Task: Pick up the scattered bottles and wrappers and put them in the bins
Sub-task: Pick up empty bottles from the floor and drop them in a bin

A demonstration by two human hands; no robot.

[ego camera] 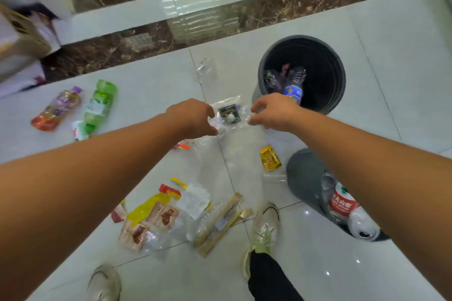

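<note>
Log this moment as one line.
phase: grasping | left hand and right hand: both on clear wrapper | far bin: holds bottles | green bottle: on floor

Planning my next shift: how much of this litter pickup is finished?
Partly done: both grey bins already hold bottles. Left hand and right hand are at a clear wrapper. Left: green bottle, purple-capped bottle, gold packet, wrapper pile.

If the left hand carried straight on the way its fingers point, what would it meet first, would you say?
Most likely the clear plastic wrapper with the dark label, lying between both hands. The left hand already looks at its edge, though depth is hard to judge from above.
</note>
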